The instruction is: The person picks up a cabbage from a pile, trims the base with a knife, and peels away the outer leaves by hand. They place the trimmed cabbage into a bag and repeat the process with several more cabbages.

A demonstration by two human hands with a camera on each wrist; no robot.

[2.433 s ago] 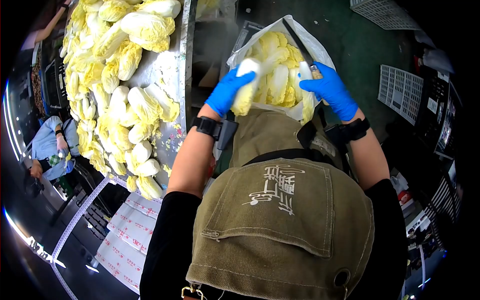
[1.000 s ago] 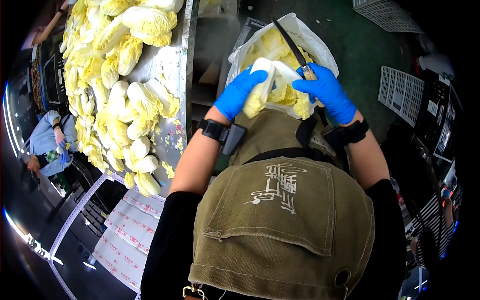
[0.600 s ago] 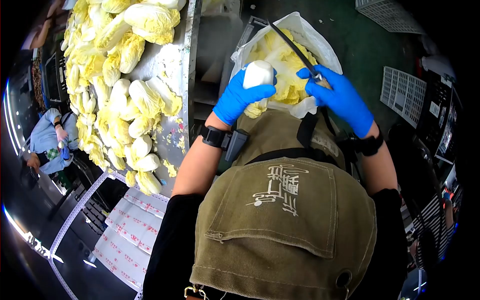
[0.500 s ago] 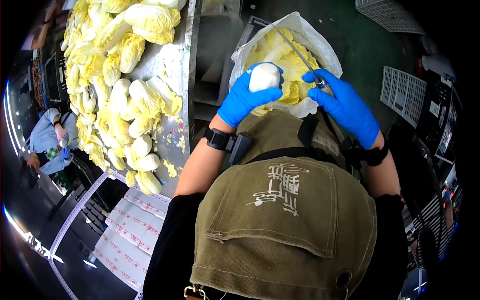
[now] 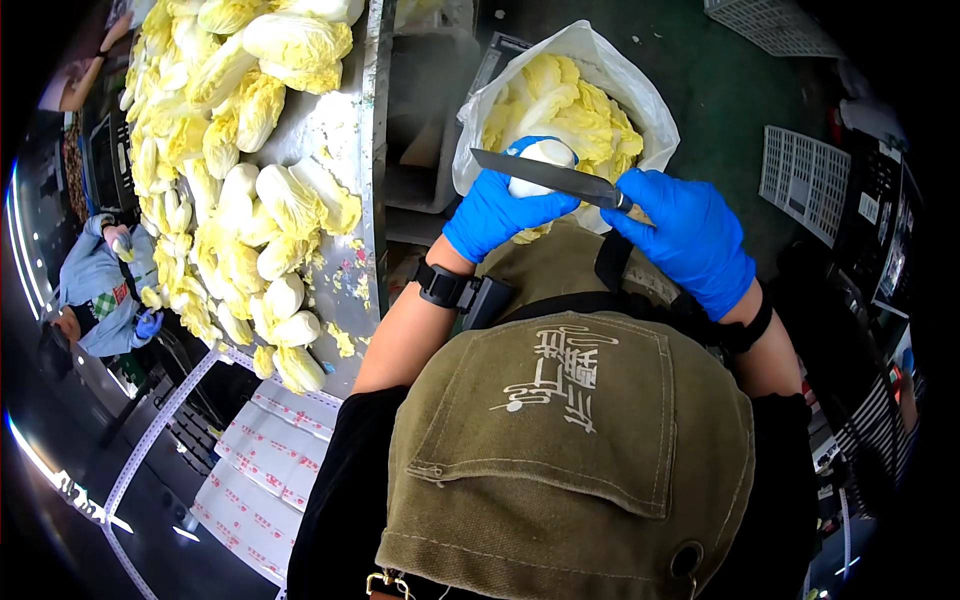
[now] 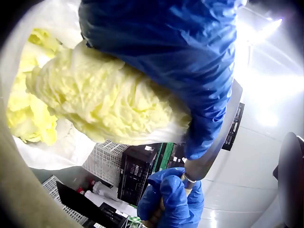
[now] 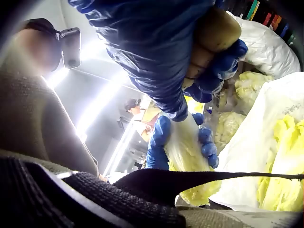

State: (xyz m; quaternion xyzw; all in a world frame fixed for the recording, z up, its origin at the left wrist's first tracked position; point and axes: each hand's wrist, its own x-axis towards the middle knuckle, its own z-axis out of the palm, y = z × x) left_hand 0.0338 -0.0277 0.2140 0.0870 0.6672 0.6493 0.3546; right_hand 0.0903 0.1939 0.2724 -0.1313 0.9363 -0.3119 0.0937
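Head view: the left hand (image 5: 497,215) holds a napa cabbage (image 5: 548,153) at the near side of a white plastic bag (image 5: 652,95), white base uppermost, fingers curled round its sides; the right hand (image 5: 692,240) grips a knife (image 5: 550,177), blade lying across that base (contact cannot be determined). Further napa cabbages (image 5: 293,202) lie heaped on the metal counter (image 5: 335,135). Left wrist view: the head's crinkled yellow leaves project beyond the left hand; these are judged soft and easily torn, a poor place to take hold. Right wrist view: right fingers wrap the wooden handle (image 7: 216,31); left fingers clasp both flanks of the cabbage's pale end, judged stiff, smooth and possibly slippery. Weight is judged moderate, manageable one-handed; the recommended hold is round the firm lower body, fingertips below the blade's line.
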